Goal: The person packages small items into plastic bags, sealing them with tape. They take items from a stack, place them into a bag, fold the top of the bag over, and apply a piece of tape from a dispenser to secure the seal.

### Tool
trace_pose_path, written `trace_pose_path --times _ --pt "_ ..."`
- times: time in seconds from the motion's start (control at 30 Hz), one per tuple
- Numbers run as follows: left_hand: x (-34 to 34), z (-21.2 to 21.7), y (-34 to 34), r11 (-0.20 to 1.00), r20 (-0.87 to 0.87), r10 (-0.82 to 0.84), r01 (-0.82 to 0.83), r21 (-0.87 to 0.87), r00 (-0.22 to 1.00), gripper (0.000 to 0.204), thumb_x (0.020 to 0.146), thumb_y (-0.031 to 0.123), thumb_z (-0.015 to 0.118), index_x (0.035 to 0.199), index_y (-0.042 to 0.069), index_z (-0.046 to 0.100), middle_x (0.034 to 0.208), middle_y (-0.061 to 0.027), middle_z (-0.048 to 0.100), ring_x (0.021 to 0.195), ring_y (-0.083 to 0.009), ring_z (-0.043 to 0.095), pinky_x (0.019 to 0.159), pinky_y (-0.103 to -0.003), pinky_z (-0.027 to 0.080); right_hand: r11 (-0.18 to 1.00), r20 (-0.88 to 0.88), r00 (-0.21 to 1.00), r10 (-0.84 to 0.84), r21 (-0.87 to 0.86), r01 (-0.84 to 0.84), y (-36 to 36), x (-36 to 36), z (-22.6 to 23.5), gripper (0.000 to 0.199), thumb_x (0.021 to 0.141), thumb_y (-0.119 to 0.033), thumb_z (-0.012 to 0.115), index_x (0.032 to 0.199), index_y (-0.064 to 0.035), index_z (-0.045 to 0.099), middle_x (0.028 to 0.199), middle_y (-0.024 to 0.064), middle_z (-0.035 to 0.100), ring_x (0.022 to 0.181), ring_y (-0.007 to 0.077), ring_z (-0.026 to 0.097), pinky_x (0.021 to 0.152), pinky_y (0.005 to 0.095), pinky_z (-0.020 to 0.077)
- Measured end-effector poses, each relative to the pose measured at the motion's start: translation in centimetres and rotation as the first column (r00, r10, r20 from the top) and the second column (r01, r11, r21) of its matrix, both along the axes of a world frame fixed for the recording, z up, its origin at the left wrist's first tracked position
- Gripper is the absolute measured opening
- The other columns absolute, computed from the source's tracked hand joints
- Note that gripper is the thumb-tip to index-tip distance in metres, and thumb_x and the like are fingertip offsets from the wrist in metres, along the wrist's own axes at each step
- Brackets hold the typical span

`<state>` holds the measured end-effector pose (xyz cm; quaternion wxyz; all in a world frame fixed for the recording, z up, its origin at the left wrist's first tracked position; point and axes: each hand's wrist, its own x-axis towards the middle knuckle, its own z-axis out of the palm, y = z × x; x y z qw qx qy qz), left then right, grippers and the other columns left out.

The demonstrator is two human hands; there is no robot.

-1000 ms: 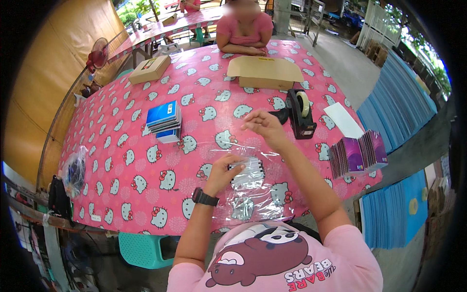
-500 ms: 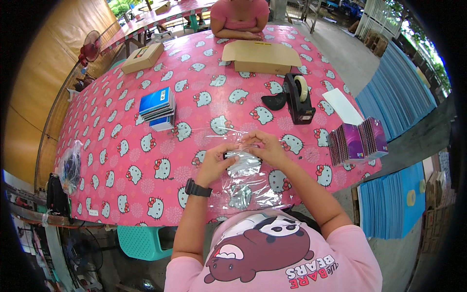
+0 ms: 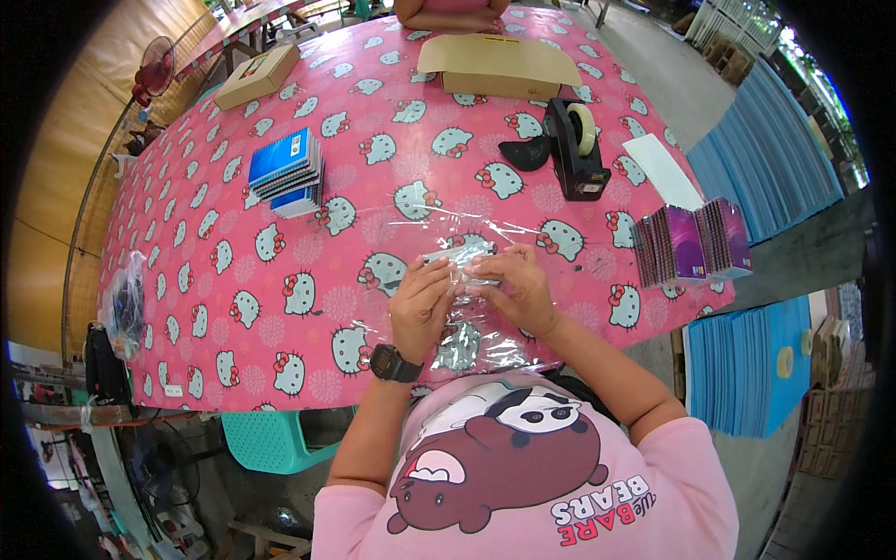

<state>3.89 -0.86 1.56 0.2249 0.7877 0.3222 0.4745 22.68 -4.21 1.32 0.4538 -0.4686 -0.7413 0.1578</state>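
Observation:
A sheet of clear plastic film (image 3: 476, 345) lies spread in front of me, catching the light. Within it is a small pale bundle (image 3: 459, 254) with a dark edge; glare and my fingers hide what kind of thing it is. My left hand (image 3: 420, 303), with a dark watch at the wrist, is closed on the bundle's left side. Pressing film against the other side, my right hand (image 3: 515, 287) has its fingers bent and thumb close to the left fingers. A black tape dispenser (image 3: 579, 154) with a roll of clear tape stands beyond my right hand.
Blue spiral notebooks (image 3: 285, 168) are stacked at left, purple ones (image 3: 686, 243) at right. An open cardboard box (image 3: 499, 70) and a closed box (image 3: 257, 77) stand farther back. Across the pink table (image 3: 196, 308) sits another person (image 3: 453, 14). Blue sheets (image 3: 747, 369) are piled beside it.
My left hand has turned from pinching the film's edge to lying along the bundle's side. My right hand has lowered onto it. The view has tilted down slightly.

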Motion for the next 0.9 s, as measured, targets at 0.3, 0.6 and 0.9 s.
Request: trace_pose_path --times 0.3,0.6,0.9 --pt "0.3 -1.2 -0.4 0.973 0.165 0.071 -0.032 -0.227 0.984 0.074 0.078 0.002 0.069 0.139 -0.002 0.027 0.089 -0.0099 0.066 0.091 -0.0195 0.064 0.086 -0.035 0.049 0.996 0.075 0.997 0.018 0.084 -0.024 1.5 0.5 0.5 0.035 0.074 -0.015 0.074 0.105 -0.0069 0.059 0.087 0.0023 0.068 0.082 0.0174 0.062 0.093 0.0383 0.0363" --pt "1.1 -1.5 0.2 0.971 0.214 0.216 -0.185 -0.154 0.953 0.071 0.078 0.005 0.07 0.138 0.0 0.033 0.083 -0.0073 0.066 0.074 -0.0148 0.061 0.073 -0.029 0.047 0.998 -0.129 0.99 -0.047 0.03 0.052 1.1 -1.4 1.6 0.031 0.077 -0.016 0.069 0.105 -0.0078 0.059 0.083 0.0041 0.064 0.083 0.0242 0.06 0.094 0.0418 0.0369" --pt "2.3 2.7 -0.4 0.853 0.245 0.336 -0.184 -0.487 0.909 0.093 0.074 -0.002 0.071 0.145 0.007 0.013 0.108 -0.0125 0.051 0.081 -0.0132 0.061 0.068 -0.022 0.05 0.994 0.012 0.994 -0.108 0.004 0.108 1.3 -2.0 3.3 0.052 0.074 -0.01 0.068 0.122 -0.0078 0.049 0.088 0.0098 0.06 0.091 0.0281 0.056 0.084 0.0434 0.0383"
